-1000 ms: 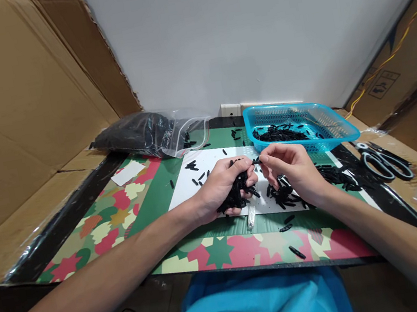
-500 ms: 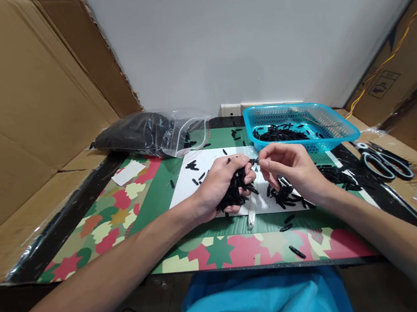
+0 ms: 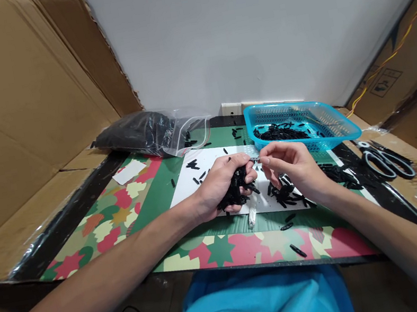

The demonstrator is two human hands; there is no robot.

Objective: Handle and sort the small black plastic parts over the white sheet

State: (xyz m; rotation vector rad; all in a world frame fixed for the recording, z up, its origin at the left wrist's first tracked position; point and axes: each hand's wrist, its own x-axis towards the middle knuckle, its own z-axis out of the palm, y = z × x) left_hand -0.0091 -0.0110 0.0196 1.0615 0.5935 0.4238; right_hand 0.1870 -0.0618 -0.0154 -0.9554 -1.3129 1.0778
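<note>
My left hand (image 3: 233, 181) is closed around a bunch of small black elongated pieces (image 3: 235, 194), and some stick out below its fingers. Between its thumb and forefinger it holds the left end of one small black piece (image 3: 255, 159). The thumb and forefinger of my right hand (image 3: 286, 164) pinch the other end of that piece. Both hands are over a white sheet (image 3: 183, 193). Under my right hand lies a pile of loose black pieces (image 3: 286, 196). What exactly the pieces are, I cannot make out.
A blue plastic basket (image 3: 348, 126) with black pieces stands at the back right. Beside it lie scissors (image 3: 383, 163). A zip bag (image 3: 136, 136) full of dark pieces lies at the back left. Cardboard walls (image 3: 12, 94) flank the patterned board (image 3: 102, 218).
The piece between my fingertips has turned slightly and catches more light. Otherwise both hands keep nearly the same place; the whole view has shifted very slightly.
</note>
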